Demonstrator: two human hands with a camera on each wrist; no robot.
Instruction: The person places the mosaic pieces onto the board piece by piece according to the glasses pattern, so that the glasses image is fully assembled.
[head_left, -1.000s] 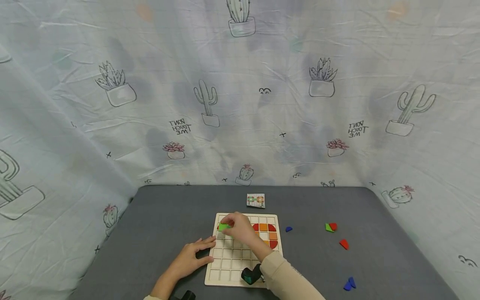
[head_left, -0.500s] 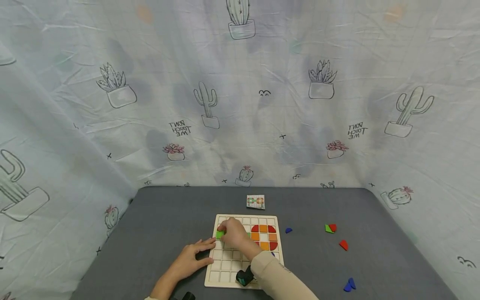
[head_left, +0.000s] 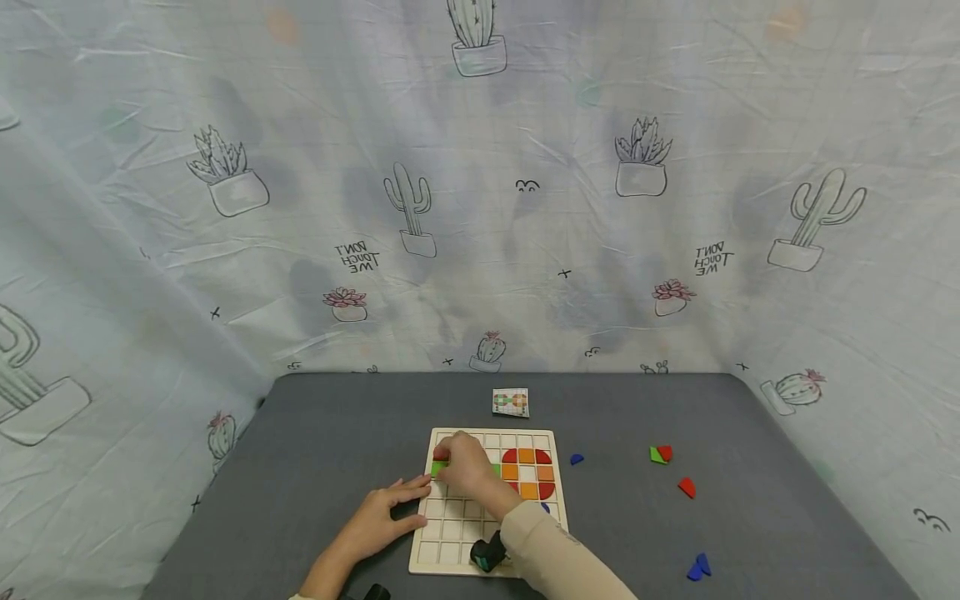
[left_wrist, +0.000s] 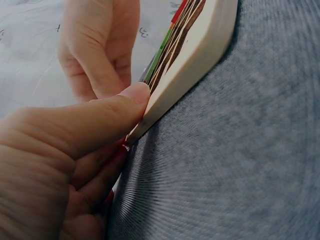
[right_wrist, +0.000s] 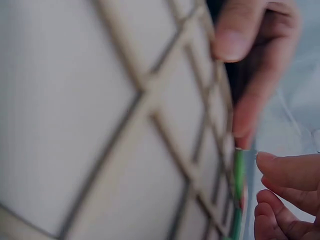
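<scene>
A pale wooden grid board (head_left: 457, 532) lies on the grey table. My left hand (head_left: 382, 515) rests against its left edge, fingers extended; in the left wrist view the left thumb (left_wrist: 115, 107) touches the board's rim. My right hand (head_left: 471, 471) is over the upper left of the board, beside a green tile (head_left: 438, 469) lying in a left-hand cell. In the right wrist view the right thumb (right_wrist: 287, 167) is apart from the green tile (right_wrist: 239, 175), its fingers loosely bent. Red quarter tiles (head_left: 545, 491) and orange squares (head_left: 527, 457) sit at the board's right. The right hand hides the cells between.
A printed pattern card (head_left: 511, 402) lies beyond the board. To the right are a blue piece (head_left: 577, 459), a red and green pair (head_left: 660, 454), a red piece (head_left: 687, 487) and blue pieces (head_left: 699, 568). A patterned curtain (head_left: 480, 208) surrounds the table.
My right hand has moved slightly left and lower, and the green tile it held has gone down into a cell at the board's left. The left hand has stayed in place.
</scene>
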